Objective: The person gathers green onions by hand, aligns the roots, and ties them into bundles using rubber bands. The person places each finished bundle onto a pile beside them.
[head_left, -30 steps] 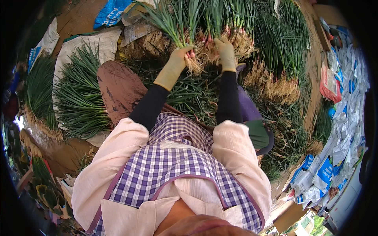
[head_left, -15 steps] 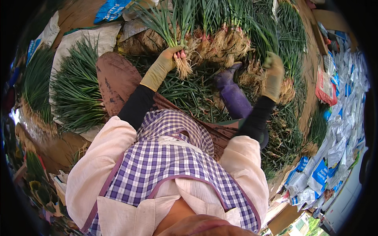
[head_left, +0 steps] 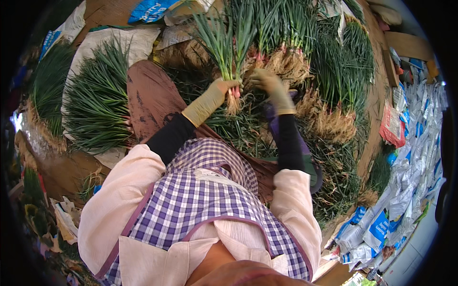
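The clock directions are taken from the left hand. The bed of loose leaves (head_left: 331, 174) is the widest thing and spreads on the ground toward 4 o'clock. At 9 o'clock, a pile of onions (head_left: 98, 100) lies on a pale sheet (head_left: 140, 40). Another row of onions (head_left: 341, 78) lies at 3 o'clock, well apart, and a heap of onions (head_left: 286, 28) is at 1 o'clock, with its roots facing the person.

Smaller is the bunch of green onions (head_left: 230, 59), which is inside the left hand (head_left: 220, 89). This gloved hand pinches it low: the leaves rise to 12 o'clock, the roots hang toward 5 o'clock. The gloved right hand (head_left: 268, 82) is at 3 o'clock, near the bunch but apart from it. It is blurred, so I cannot tell if its fingers are pressed together. The smallest are the pinkish bulbs (head_left: 236, 91), just beside the left thumb.
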`<state>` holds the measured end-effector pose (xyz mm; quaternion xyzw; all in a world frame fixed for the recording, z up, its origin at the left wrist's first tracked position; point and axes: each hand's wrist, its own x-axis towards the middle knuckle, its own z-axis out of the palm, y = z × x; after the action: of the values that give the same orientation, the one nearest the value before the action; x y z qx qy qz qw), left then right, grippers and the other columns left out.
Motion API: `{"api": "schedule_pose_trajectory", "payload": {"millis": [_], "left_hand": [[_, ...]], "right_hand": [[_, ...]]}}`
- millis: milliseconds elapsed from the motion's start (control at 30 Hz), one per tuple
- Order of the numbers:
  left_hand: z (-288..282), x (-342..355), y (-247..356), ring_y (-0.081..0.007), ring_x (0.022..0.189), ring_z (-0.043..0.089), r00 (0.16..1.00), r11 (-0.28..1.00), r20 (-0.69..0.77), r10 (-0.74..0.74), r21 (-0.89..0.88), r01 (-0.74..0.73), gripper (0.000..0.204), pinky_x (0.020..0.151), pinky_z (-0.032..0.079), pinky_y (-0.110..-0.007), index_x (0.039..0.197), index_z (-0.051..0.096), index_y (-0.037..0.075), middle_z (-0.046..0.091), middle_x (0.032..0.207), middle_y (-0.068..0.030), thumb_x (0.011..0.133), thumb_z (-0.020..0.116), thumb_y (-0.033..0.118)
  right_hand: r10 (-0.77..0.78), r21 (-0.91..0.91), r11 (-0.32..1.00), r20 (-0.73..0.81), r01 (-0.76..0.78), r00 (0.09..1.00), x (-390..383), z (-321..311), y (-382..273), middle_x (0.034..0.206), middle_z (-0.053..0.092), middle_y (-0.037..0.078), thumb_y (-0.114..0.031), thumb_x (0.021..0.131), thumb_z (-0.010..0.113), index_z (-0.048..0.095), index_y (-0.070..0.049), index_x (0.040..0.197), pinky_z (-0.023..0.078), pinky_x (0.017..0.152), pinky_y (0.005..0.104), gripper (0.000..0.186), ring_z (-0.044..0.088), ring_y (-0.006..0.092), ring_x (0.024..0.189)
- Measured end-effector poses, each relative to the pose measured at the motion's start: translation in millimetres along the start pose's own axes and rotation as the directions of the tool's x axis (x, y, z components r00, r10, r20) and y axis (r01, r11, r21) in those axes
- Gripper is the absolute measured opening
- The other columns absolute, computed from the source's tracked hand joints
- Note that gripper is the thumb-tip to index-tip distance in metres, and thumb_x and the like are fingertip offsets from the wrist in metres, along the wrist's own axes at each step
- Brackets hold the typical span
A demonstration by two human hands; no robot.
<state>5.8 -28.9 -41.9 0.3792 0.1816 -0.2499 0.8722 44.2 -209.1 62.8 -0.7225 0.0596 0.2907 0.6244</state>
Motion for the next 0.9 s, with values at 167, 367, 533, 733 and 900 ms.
{"api": "schedule_pose_trajectory", "payload": {"millis": [167,367,533,733,900], "left_hand": [[-30,-2,-2,-0.0213,0.056,0.057,0.992,0.997,-0.097,0.08,0.02,-0.079,0.014,0.053,0.049,-0.035,0.094,0.061,-0.002,0.06,0.068,-0.0109,0.089,0.056,0.01],[-44,-7,22,-0.021,0.078,0.058,0.947,0.879,0.282,0.151,-0.477,0.002,0.022,0.07,0.051,-0.034,0.105,0.057,-0.001,0.061,0.086,-0.0081,0.09,0.057,0.015],[-43,2,25,-0.0262,0.091,0.059,0.947,0.803,0.262,0.186,-0.596,0.007,0.018,0.084,0.052,-0.039,0.102,0.056,-0.002,0.06,0.093,-0.0112,0.089,0.058,0.011],[-33,-25,64,-0.0161,0.067,0.054,0.897,0.837,0.367,0.246,-0.547,-0.007,0.022,0.062,0.049,-0.03,0.099,0.056,0.001,0.059,0.078,-0.0054,0.087,0.061,0.019],[-45,-30,126,-0.0126,0.06,0.052,0.848,0.818,0.293,0.442,-0.52,-0.246,0.029,0.057,0.048,-0.025,0.101,0.056,0.001,0.058,0.073,-0.0032,0.083,0.066,0.022]], "right_hand": [[-0.117,0.273,0.948,-0.173,0.162,0.978,62,82,55,0.075,0.059,0.004,-0.029,0.092,0.052,0.06,0.0,0.099,0.039,0.048,0.0259,0.03,0.051,0.0138,0.059],[-0.075,0.659,0.735,-0.155,0.16,0.985,60,64,86,0.09,0.061,0.009,-0.02,0.096,0.044,0.056,0.002,0.1,0.052,0.078,0.0312,0.025,0.062,0.0203,0.087],[-0.632,-0.711,0.445,0.181,0.544,0.754,62,76,148,0.125,0.052,0.01,-0.011,0.083,0.057,0.049,-0.006,0.125,0.042,0.097,0.035,0.042,0.051,0.0236,0.113],[-0.111,-0.34,0.923,0.207,0.178,0.972,22,75,95,0.102,0.063,0.011,-0.024,0.089,0.053,0.058,-0.01,0.113,0.048,0.078,0.0328,0.028,0.061,0.0263,0.083],[0.472,-1.0,0.018,0.015,0.007,0.881,30,-18,110,0.112,0.061,0.017,-0.045,0.083,0.055,0.057,-0.006,0.116,0.047,0.086,0.0409,0.051,0.059,0.0331,0.102]]}}
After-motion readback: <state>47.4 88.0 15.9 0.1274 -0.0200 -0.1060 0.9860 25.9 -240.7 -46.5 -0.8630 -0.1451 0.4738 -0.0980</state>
